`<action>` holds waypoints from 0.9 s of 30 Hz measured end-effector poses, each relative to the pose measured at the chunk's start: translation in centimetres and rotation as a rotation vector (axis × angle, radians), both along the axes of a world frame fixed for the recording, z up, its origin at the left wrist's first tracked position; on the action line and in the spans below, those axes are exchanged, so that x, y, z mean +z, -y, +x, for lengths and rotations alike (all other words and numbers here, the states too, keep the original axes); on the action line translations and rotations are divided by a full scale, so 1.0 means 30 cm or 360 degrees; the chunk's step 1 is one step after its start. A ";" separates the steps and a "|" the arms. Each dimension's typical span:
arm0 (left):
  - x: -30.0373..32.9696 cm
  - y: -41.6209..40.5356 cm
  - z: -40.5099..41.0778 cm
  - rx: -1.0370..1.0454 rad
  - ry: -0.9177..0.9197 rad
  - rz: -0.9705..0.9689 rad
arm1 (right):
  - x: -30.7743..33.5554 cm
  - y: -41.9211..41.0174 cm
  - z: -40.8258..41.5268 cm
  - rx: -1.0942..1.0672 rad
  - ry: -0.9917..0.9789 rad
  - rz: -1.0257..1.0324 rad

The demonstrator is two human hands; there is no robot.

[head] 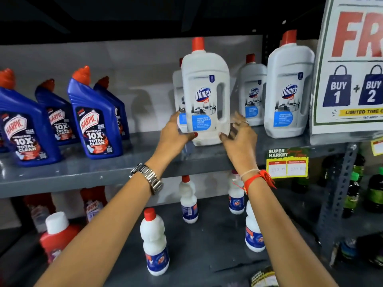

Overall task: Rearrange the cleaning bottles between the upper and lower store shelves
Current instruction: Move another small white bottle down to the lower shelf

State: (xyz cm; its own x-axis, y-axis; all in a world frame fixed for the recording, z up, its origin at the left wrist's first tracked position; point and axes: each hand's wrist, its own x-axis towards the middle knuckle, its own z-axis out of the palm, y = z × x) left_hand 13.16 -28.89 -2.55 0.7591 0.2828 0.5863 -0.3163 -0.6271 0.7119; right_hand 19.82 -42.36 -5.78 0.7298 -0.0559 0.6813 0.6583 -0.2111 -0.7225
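Fingers of the left hand (174, 134) curl round the lower left side of a white Domex bottle (205, 94), the thumb with its red nail pressed on the front near the base. The right hand (238, 137) cups the lower right corner, fingers spread and lightly bent; the picture is blurred there, so I cannot tell how firmly it grips. A ring shows on one right finger, a metal watch (148, 177) on the left wrist and a red thread band (259, 180) on the right.

The bottle stands upright, red cap on top, its base at the front part of the grey metal upper shelf (83, 172); whether it rests on the shelf or is just lifted I cannot tell. Just behind it to the left stands another Domex bottle, mostly hidden, and two more Domex bottles (289, 88) stand to the right. Blue Harpic bottles (95, 114) with red caps stand in a group at the left end of the same shelf, well apart from the hands.

A large promotional sign (350, 65) leans at the right end, and a yellow price tag (287, 163) hangs from the shelf edge. Below, on the dark lower shelf (207, 245), small white bottles (154, 241) with red caps stand spaced apart beneath the forearms, with a red bottle (56, 239) at the left. Dark bottles fill the neighbouring rack on the right.
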 end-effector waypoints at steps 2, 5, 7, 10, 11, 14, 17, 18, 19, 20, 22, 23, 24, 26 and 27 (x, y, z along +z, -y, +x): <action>-0.039 -0.004 -0.080 -0.0042 0.0207 -0.0002 | -0.063 0.000 -0.075 0.0043 0.0146 0.0290; -0.162 -0.028 -0.209 -0.0200 0.0464 -0.0125 | -0.188 -0.011 -0.187 0.0023 0.0354 0.0512; -0.295 -0.045 -0.302 -0.0100 0.0615 -0.0210 | -0.310 -0.025 -0.251 -0.0012 0.0484 0.0537; -0.522 -0.114 -0.393 0.0174 0.0636 -0.0369 | -0.514 -0.067 -0.331 -0.0041 0.0514 0.0312; -0.602 -0.152 -0.407 0.0257 0.0565 -0.0457 | -0.585 -0.091 -0.349 0.0004 0.0453 0.0201; -0.785 -0.265 -0.386 0.0424 0.0207 -0.0662 | -0.742 -0.168 -0.338 0.0183 0.0126 -0.0097; -0.916 -0.358 -0.343 0.0384 -0.0213 -0.1033 | -0.837 -0.257 -0.284 0.0411 -0.0326 -0.0622; -0.951 -0.375 -0.327 0.0363 -0.0344 -0.1177 | -0.858 -0.284 -0.268 0.0507 -0.0460 -0.0837; -0.978 -0.387 -0.315 0.0354 -0.0458 -0.1276 | -0.878 -0.313 -0.257 0.0606 -0.0591 -0.0990; -0.996 -0.390 -0.301 0.0338 -0.0536 -0.1333 | -0.890 -0.336 -0.246 0.0687 -0.0718 -0.1057; -1.021 -0.385 -0.280 0.0258 -0.0603 -0.1422 | -0.900 -0.373 -0.229 0.0793 -0.0919 -0.1065; -1.031 -0.378 -0.273 0.0196 -0.0610 -0.1447 | -0.901 -0.384 -0.225 0.0834 -0.0969 -0.1054; -1.040 -0.374 -0.264 0.0135 -0.0621 -0.1432 | -0.905 -0.398 -0.219 0.0874 -0.1005 -0.1038; -1.058 -0.367 -0.252 0.0073 -0.0627 -0.1350 | -0.912 -0.412 -0.215 0.0950 -0.1066 -0.0994; -1.065 -0.365 -0.245 0.0062 -0.0621 -0.1317 | -0.916 -0.415 -0.215 0.0978 -0.1093 -0.0959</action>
